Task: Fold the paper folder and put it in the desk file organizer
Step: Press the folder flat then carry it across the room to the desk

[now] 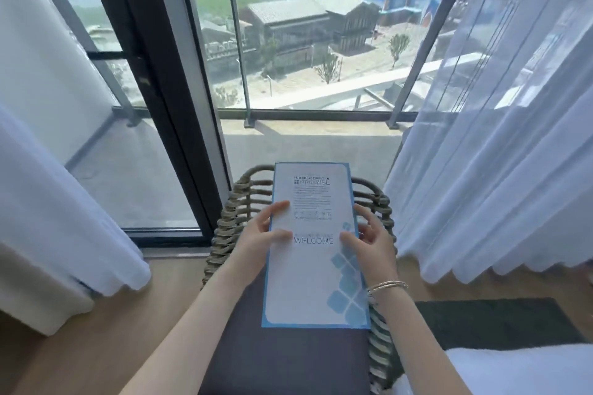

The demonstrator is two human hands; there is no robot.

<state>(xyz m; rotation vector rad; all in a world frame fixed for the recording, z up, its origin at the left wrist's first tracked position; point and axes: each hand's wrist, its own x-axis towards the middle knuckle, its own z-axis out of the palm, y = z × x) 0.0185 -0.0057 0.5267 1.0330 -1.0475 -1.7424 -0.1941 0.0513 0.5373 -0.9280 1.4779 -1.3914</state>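
Between your two hands, the folder (313, 247) is sitting closed and flat, with its long side pointing away from you. It is white with a blue edge, blue squares near the bottom right, and the word WELCOME across the middle. Its near end is lying over the dark cushion (285, 359), and its far end is sticking out past the back of the chair (224, 224).

You are holding the folder's left edge with your left hand (260, 234). Your thumb is lying on top of the paper and one finger is reaching up along the edge. The other fingers are hiding under the folder, so you are pinching it.

You are holding the right edge with your right hand (369, 244). Your thumb is pressing on the front just beside the word WELCOME, and your fingers are curling loosely at the side. I cannot tell if they are touching the back. You are wearing thin bracelets (386, 286) on that wrist.

The woven chair is standing on a wood floor (96, 330). White curtains (500, 151) are hanging on both sides. A glass door (288, 58) is showing a balcony with a rail, and buildings far below. A dark rug (500, 321) is lying to your right.
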